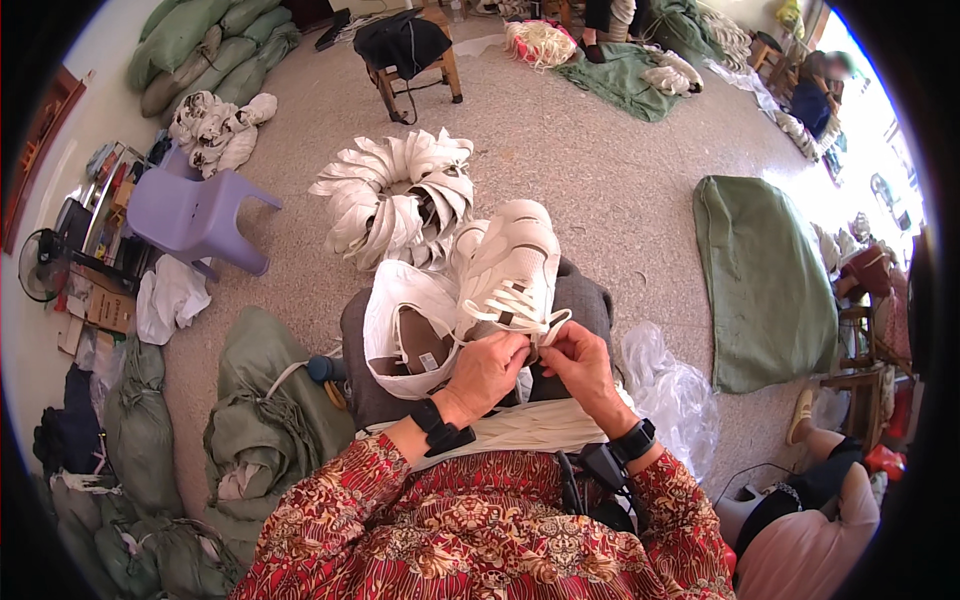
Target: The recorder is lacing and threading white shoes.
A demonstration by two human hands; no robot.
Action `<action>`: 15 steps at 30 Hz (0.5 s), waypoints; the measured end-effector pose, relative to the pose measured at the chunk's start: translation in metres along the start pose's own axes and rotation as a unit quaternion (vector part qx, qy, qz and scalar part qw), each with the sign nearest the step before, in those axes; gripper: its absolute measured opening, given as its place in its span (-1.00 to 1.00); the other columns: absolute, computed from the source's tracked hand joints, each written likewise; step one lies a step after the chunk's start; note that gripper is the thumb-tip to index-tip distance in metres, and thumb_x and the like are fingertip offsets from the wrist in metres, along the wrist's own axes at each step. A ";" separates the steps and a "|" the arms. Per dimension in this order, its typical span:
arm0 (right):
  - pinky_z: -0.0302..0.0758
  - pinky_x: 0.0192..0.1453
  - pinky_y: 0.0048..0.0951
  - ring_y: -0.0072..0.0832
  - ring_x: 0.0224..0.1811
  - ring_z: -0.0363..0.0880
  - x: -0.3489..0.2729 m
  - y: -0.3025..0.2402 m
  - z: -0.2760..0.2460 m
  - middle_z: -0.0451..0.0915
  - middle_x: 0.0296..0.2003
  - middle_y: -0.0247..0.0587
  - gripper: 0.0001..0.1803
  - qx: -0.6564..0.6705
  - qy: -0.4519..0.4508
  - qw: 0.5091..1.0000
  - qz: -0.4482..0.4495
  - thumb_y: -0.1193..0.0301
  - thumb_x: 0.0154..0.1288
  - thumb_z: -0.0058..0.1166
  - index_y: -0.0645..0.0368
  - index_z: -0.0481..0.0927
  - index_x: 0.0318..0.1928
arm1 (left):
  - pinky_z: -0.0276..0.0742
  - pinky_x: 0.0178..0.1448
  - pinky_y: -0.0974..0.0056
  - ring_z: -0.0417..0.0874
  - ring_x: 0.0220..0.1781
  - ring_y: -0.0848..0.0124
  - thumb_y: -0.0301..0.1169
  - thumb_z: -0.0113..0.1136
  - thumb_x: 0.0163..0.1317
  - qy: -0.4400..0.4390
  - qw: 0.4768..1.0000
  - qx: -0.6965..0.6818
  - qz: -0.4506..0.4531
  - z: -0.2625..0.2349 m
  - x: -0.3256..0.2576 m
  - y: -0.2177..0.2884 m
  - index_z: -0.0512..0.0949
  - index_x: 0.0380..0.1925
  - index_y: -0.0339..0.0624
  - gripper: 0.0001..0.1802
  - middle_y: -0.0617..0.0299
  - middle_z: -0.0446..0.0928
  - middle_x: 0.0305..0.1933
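Observation:
A cream-white sneaker point(522, 250) lies across my lap with its toe pointing away. A white shoelace point(510, 303) criss-crosses its front and loops toward my right hand point(583, 368), whose thumb and index finger pinch it. Close beside it, my left hand point(488, 368) is closed at the sneaker's collar edge; its fingertips are partly hidden. Left of the sneaker, a white shoe upper point(378, 325) lies open with a grey-brown lining. Another white shoe point(466, 243) shows partly behind the sneaker. A bundle of pale laces point(530, 428) stretches across my lap.
A ring of white shoe uppers point(350, 190) sits on the floor ahead. A purple plastic chair point(190, 212) and green sacks point(262, 440) are at left. Clear plastic point(665, 390) and a green cloth sack point(765, 285) lie at right; a person point(815, 530) sits at lower right.

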State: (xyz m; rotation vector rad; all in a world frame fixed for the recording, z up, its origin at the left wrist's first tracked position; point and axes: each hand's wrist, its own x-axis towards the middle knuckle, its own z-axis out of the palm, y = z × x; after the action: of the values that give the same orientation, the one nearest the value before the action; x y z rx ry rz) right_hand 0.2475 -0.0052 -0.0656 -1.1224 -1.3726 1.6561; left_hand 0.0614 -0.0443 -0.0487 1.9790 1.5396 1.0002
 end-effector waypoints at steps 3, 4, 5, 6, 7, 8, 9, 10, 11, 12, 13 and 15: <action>0.58 -0.20 -0.60 -0.70 -0.27 0.59 -0.001 -0.006 -0.002 0.63 -0.28 -0.38 -0.87 -0.001 -0.034 0.999 0.010 0.60 0.34 0.20 0.25 0.56 -0.13 | 0.56 -0.29 0.07 0.67 -0.34 0.05 -0.49 0.21 0.25 -0.044 0.995 0.095 0.004 -0.020 -0.006 0.006 0.57 -0.35 -0.29 -0.92 0.03 0.59 -0.40; 0.57 -0.14 -0.58 -0.70 -0.20 0.58 -0.001 -0.011 -0.006 0.62 -0.22 -0.40 -0.87 0.047 -0.067 0.997 0.019 0.58 0.34 0.20 0.24 0.58 -0.12 | 0.56 -0.31 0.06 0.66 -0.36 0.06 -0.48 0.19 0.25 -0.068 0.986 0.151 0.008 -0.027 -0.012 0.006 0.55 -0.40 -0.27 -0.91 0.04 0.55 -0.45; 0.56 -0.09 -0.57 -0.70 -0.13 0.56 -0.002 -0.016 -0.009 0.61 -0.16 -0.43 -0.87 0.095 -0.099 0.990 0.029 0.56 0.35 0.20 0.23 0.59 -0.11 | 0.56 -0.31 0.06 0.66 -0.36 0.06 -0.48 0.19 0.25 -0.064 0.987 0.150 0.004 -0.033 -0.018 0.005 0.55 -0.40 -0.27 -0.91 0.04 0.55 -0.45; 0.53 -0.03 -0.56 -0.69 -0.10 0.52 -0.001 -0.023 -0.012 0.59 -0.13 -0.44 -0.85 0.059 -0.107 0.991 0.061 0.51 0.37 0.20 0.22 0.61 -0.08 | 0.57 -0.31 0.06 0.66 -0.37 0.08 -0.48 0.19 0.23 -0.079 0.982 0.171 0.021 -0.040 -0.026 0.004 0.53 -0.43 -0.25 -0.91 0.05 0.53 -0.46; 0.53 -0.03 -0.56 -0.69 -0.10 0.52 -0.003 -0.027 -0.011 0.59 -0.13 -0.44 -0.85 0.056 -0.111 0.990 0.062 0.51 0.37 0.20 0.22 0.61 -0.08 | 0.58 -0.31 0.07 0.66 -0.38 0.10 -0.49 0.19 0.21 -0.094 0.976 0.192 0.038 -0.046 -0.033 0.004 0.52 -0.45 -0.23 -0.91 0.06 0.51 -0.47; 0.50 -0.05 -0.60 -0.72 -0.13 0.51 -0.004 -0.029 -0.009 0.58 -0.19 -0.48 -0.85 0.075 -0.106 0.990 0.051 0.49 0.38 0.21 0.21 0.60 -0.08 | 0.58 -0.32 0.09 0.65 -0.37 0.10 -0.51 0.19 0.17 -0.114 0.971 0.208 0.041 -0.052 -0.042 0.007 0.51 -0.47 -0.24 -0.93 0.08 0.52 -0.47; 0.46 -0.07 -0.65 -0.74 -0.16 0.50 -0.005 -0.031 -0.008 0.57 -0.25 -0.51 -0.85 0.093 -0.104 0.989 0.039 0.48 0.39 0.21 0.20 0.59 -0.08 | 0.58 -0.32 0.09 0.65 -0.37 0.10 -0.51 0.19 0.17 -0.108 0.971 0.208 0.036 -0.060 -0.050 0.010 0.51 -0.47 -0.24 -0.93 0.08 0.52 -0.47; 0.48 -0.10 -0.63 -0.71 -0.16 0.49 -0.006 -0.031 -0.008 0.56 -0.19 -0.44 -0.85 0.092 -0.112 0.989 0.037 0.48 0.36 0.25 0.21 0.58 -0.12 | 0.58 -0.33 0.09 0.65 -0.37 0.11 -0.51 0.19 0.15 -0.126 0.966 0.225 0.024 -0.070 -0.058 0.012 0.50 -0.47 -0.24 -0.93 0.08 0.52 -0.46; 0.48 -0.10 -0.63 -0.71 -0.16 0.49 -0.007 -0.026 -0.006 0.56 -0.19 -0.44 -0.85 0.090 -0.122 0.988 0.038 0.48 0.36 0.25 0.21 0.58 -0.12 | 0.58 -0.33 0.10 0.66 -0.37 0.11 -0.52 0.19 0.13 -0.144 0.960 0.241 0.011 -0.080 -0.065 0.013 0.50 -0.47 -0.25 -0.93 0.08 0.52 -0.46; 0.50 -0.14 -0.61 -0.69 -0.18 0.49 -0.009 -0.020 -0.004 0.54 -0.14 -0.39 -0.85 0.034 -0.112 0.993 -0.014 0.49 0.34 0.27 0.23 0.58 -0.15 | 0.59 -0.32 0.11 0.66 -0.38 0.12 -0.53 0.18 0.09 -0.144 0.959 0.242 0.010 -0.089 -0.070 0.013 0.50 -0.47 -0.26 -0.94 0.07 0.51 -0.46; 0.51 -0.17 -0.59 -0.68 -0.20 0.49 -0.009 -0.016 -0.002 0.52 -0.09 -0.35 -0.84 -0.023 -0.101 0.992 -0.066 0.49 0.32 0.29 0.25 0.58 -0.18 | 0.59 -0.32 0.11 0.66 -0.38 0.12 -0.53 0.18 0.09 -0.141 0.960 0.242 0.006 -0.096 -0.073 0.014 0.50 -0.47 -0.26 -0.94 0.07 0.51 -0.46; 0.52 -0.23 -0.57 -0.64 -0.24 0.49 -0.006 -0.017 0.001 0.49 -0.03 -0.26 -0.84 -0.080 -0.105 0.988 -0.074 0.52 0.27 0.31 0.28 0.56 -0.24 | 0.59 -0.32 0.11 0.66 -0.38 0.12 -0.52 0.18 0.07 -0.156 0.958 0.241 0.007 -0.105 -0.079 0.015 0.50 -0.47 -0.28 -0.94 0.06 0.50 -0.48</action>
State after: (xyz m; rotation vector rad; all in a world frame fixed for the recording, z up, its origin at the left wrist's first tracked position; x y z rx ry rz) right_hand 0.2488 -0.0082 -0.0478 -0.9286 -1.7071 1.6148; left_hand -0.0186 -0.1331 0.0077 2.3309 1.6960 0.2973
